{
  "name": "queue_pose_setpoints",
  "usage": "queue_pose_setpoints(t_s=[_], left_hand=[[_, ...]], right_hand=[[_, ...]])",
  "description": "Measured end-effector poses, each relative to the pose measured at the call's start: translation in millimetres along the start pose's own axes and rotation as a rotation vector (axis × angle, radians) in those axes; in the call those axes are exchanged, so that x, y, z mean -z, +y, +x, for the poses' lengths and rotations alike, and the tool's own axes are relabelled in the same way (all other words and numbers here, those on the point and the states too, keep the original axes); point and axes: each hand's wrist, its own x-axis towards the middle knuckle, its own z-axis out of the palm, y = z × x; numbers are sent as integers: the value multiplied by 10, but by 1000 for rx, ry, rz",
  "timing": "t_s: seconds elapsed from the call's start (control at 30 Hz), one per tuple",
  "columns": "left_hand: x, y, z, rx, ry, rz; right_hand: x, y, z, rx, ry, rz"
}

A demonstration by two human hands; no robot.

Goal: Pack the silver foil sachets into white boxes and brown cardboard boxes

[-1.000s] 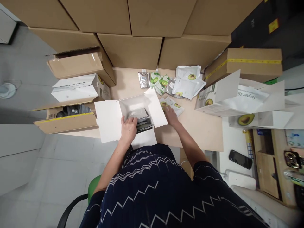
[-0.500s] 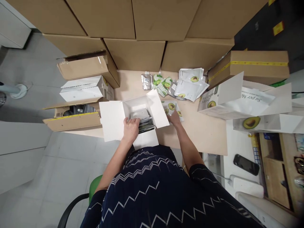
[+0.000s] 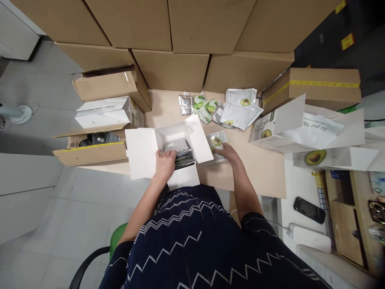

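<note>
From the head camera, an open white box (image 3: 168, 148) sits at the near edge of the tabletop (image 3: 258, 172), flaps spread wide. The left hand (image 3: 165, 163) reaches inside it, fingers curled over a stack of silvery sachets (image 3: 178, 146) packed in the box. The right hand (image 3: 230, 152) lies just right of the box, closed on an avocado-printed sachet (image 3: 217, 141) that rests against the box's right flap. The two hands are apart, with the flap between them. Farther back lies a loose heap of sachets (image 3: 237, 108), and to the right a large printed avocado carton (image 3: 288, 130). Brown cardboard boxes (image 3: 168, 68) line the back of the tabletop.
</note>
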Motion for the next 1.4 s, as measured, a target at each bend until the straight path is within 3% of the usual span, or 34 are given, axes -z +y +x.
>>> queue_pose_setpoints(t_s=[0.1, 0.2, 0.4, 0.47, 0.6, 0.73, 0.8, 0.93, 1.0, 1.03, 1.1, 1.2, 1.27, 1.4], left_hand=[[-11, -6, -1, 1, 3, 4], [-12, -9, 0, 5, 1, -1], [-19, -5, 4, 12, -12, -11], [-24, -3, 4, 18, -15, -11], [-25, -2, 0, 18, -13, -6], [-10, -3, -2, 8, -13, -12], [-2, 0, -1, 1, -11, -7], [7, 7, 1, -3, -13, -1], [9, 9, 0, -2, -13, -6], [9, 9, -1, -2, -13, -10], [7, 9, -3, 0, -11, -25], [-10, 8, -5, -4, 9, -48], [-30, 6, -4, -14, 35, -45], [-59, 4, -5, -27, 67, -21]], right_hand=[[-35, -100, 97, -62, 23, -304], [-135, -301, 193, -9, 76, -588], [-417, -652, 221, 264, -118, -1136], [-474, -704, 202, 288, -117, -1193], [-453, -740, 190, 189, -189, -1197], [-123, -755, 115, 201, -252, -1058], [166, -819, -37, 268, -129, -942], [701, -1146, -625, 479, 370, -602], [790, -1373, -952, 646, 535, -406], [770, -1487, -1087, 730, 553, -343], [599, -1695, -1252, 899, 460, -304], [93, -1907, -1205, 1071, 85, -473], [-314, -1959, -1023, 1093, -149, -659], [-963, -1934, -576, 990, -415, -992]])
